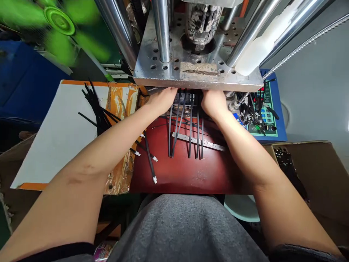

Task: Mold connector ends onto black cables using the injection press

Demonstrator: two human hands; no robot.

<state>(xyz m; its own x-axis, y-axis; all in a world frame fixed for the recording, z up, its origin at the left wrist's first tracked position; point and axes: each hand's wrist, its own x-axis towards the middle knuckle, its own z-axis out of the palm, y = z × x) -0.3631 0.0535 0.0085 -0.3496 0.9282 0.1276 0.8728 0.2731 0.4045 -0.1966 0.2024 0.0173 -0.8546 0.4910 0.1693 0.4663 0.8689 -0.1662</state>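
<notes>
Grey cloth of the wearer's shirt (174, 225) fills the bottom middle, nearest the lens, with a bare forearm reaching forward on either side of it. Both sets of fingers are hidden under the front edge of a thick metal plate (155, 74), so I cannot tell whether they are apart, together or clamped on something. The left hand (164, 98) shows its back just beneath that edge; the right hand (214, 103) is tucked under it a little further along. Between the two, several flat black cables (190, 138) come out from under the plate and run toward the wearer, their near ends lying over a red work surface (174, 178). Some of them cross a slotted metal strip (201, 142), which lies at a slant there. Above the hands, upright metal columns stand on the plate, and a worn, blotched cylinder (203, 27) sits over its round opening. Beyond the left forearm, a bundle of black cables (94, 102) rests on a white board (60, 134); white connectors (155, 179) show at cable ends on the near side of that arm. Past the right wrist, a heap of black leads (253, 112) covers part of a blue-framed control panel (282, 125). Farther out are a blurred green fan (60, 20) at upper left and a cardboard box (316, 160) at right.
</notes>
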